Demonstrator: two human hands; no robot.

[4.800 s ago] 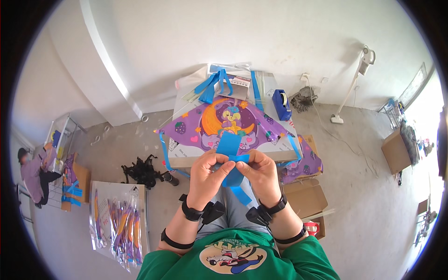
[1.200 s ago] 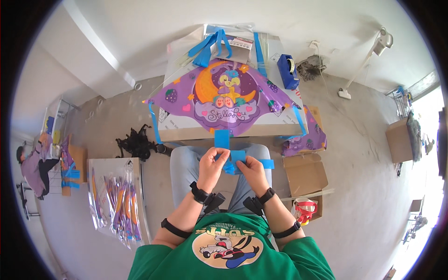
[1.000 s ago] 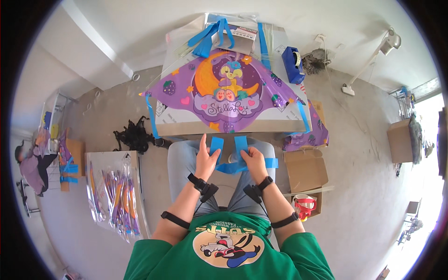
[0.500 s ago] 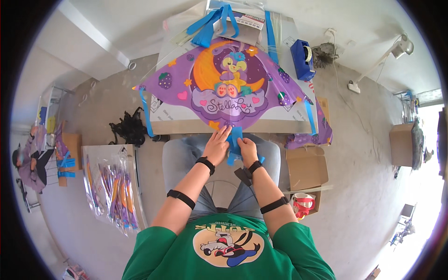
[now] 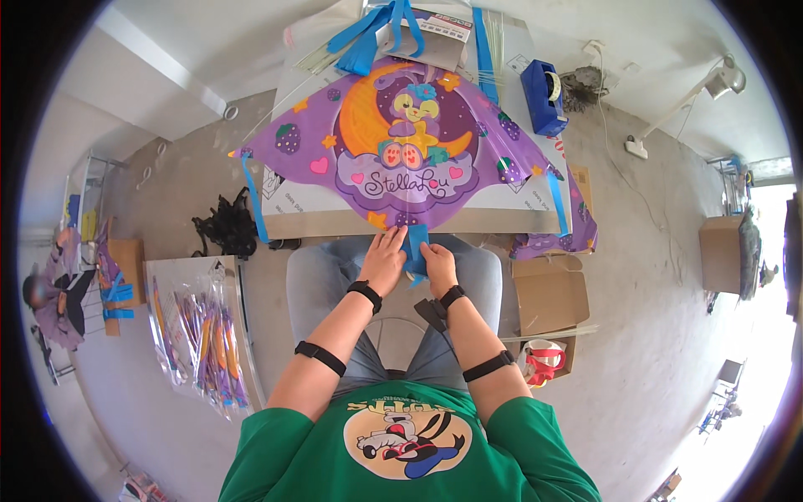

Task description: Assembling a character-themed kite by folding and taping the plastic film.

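Note:
A purple kite (image 5: 309, 171) with a cartoon character and a crescent moon lies spread on the table, its lower tip at the near edge. My left hand (image 5: 383, 263) has its fingers together on this lower tip, against the left side of a wide blue ribbon (image 5: 416, 243); its thumb is hidden. My right hand (image 5: 438, 268) pinches the ribbon from the right, just off the table edge. Short ribbon ends hang below the fingers. Narrow blue ribbons (image 5: 253, 201) also hang from the kite's two side corners.
A blue tape dispenser (image 5: 542, 99) stands at the table's right side. More blue ribbons (image 5: 361, 52) and a box (image 5: 431, 40) lie at the back. Bagged kites (image 5: 209, 347) rest at left, an open carton (image 5: 548, 301) at right. Another person (image 5: 58, 293) sits far left.
The kite has shifted slightly left. My right hand has moved a little left and closer to my left hand, and the ribbon's loose ends now spread less to the right.

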